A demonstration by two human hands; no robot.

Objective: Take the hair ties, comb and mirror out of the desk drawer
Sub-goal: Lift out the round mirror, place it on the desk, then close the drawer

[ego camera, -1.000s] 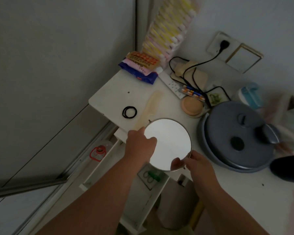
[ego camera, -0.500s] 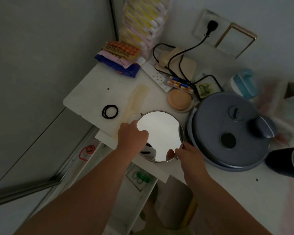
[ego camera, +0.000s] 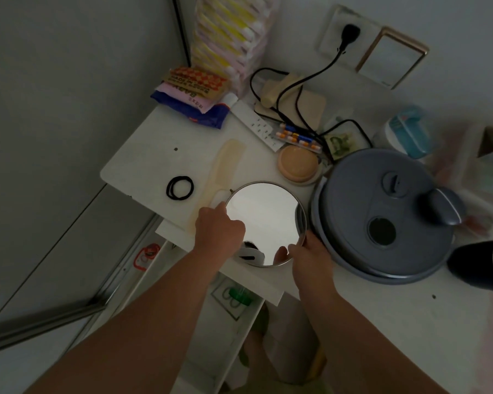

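A round metal-rimmed mirror [ego camera: 264, 220] is over the white desk top [ego camera: 143, 163], near its front edge. My left hand [ego camera: 218, 230] grips its left rim and my right hand [ego camera: 305, 250] grips its lower right rim. Black hair ties [ego camera: 180, 187] lie on the desk to the left. A cream comb [ego camera: 222, 172] lies between the ties and the mirror. The open white drawer [ego camera: 228, 322] is below my forearms, with a green item [ego camera: 238, 294] inside.
A large grey-blue lid [ego camera: 382, 217] sits right of the mirror, almost touching it. A round beige case [ego camera: 298, 164], pill strips [ego camera: 296, 136], a power strip [ego camera: 254, 123], cables and snack packets [ego camera: 194, 95] crowd the back. A dark cup [ego camera: 478, 268] stands at far right.
Both hands have carried the mirror away from above the drawer and farther onto the desk, toward the comb and grey lid. The hair ties and comb have not moved.
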